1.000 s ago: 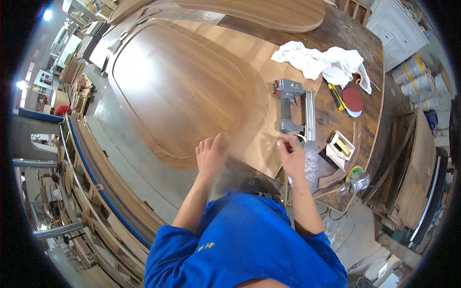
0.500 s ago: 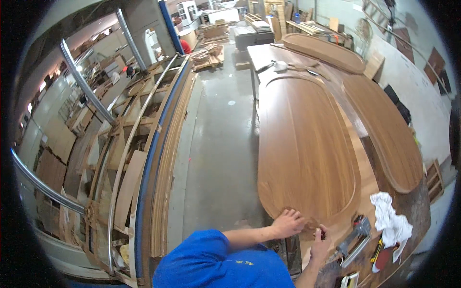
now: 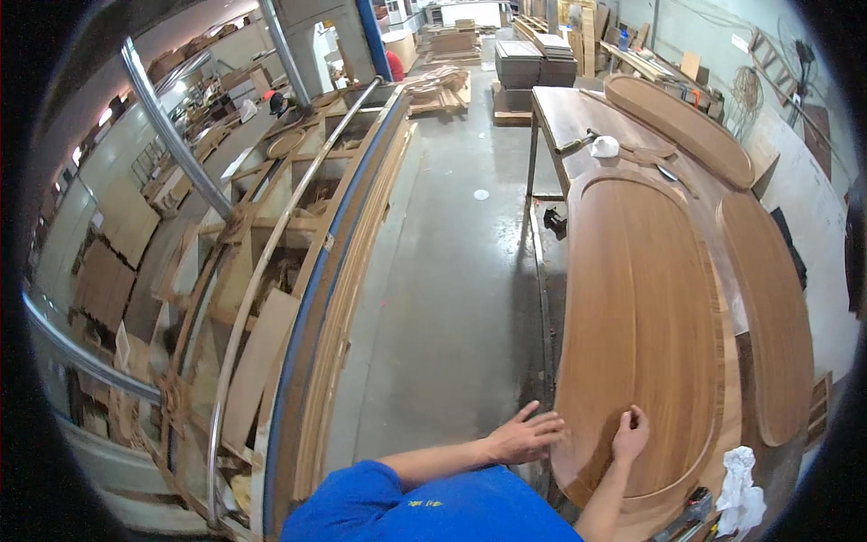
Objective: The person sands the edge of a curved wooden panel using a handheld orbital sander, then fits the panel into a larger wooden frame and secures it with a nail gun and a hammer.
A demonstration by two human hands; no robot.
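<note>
A long wooden panel point(image 3: 632, 298) with rounded ends and a raised rim lies lengthwise on the workbench in front of me. My left hand point(image 3: 526, 437) is at its left edge, fingers spread apart and holding nothing; the fingertips reach the rim, though I cannot tell whether they touch. Over the panel's near part is my right hand point(image 3: 630, 437), its fingers curled together. Anything small between those fingers is hidden. A power tool point(image 3: 694, 508), partly cut off, lies beside the panel's near end, next to a crumpled white cloth point(image 3: 741, 497).
A second rounded panel point(image 3: 768, 316) lies along the right, a third point(image 3: 682, 126) at the bench's far end. Near it are a white roundish item point(image 3: 605, 146) and hand tools. Left of the aisle runs a wooden frame rack point(image 3: 298, 244) with metal rails. Stacked boards point(image 3: 533, 68) stand farther back.
My hands have left the panel's near end, where they were close together. The left has opened at the left edge; the right is now over the panel's surface. The view has shifted too.
</note>
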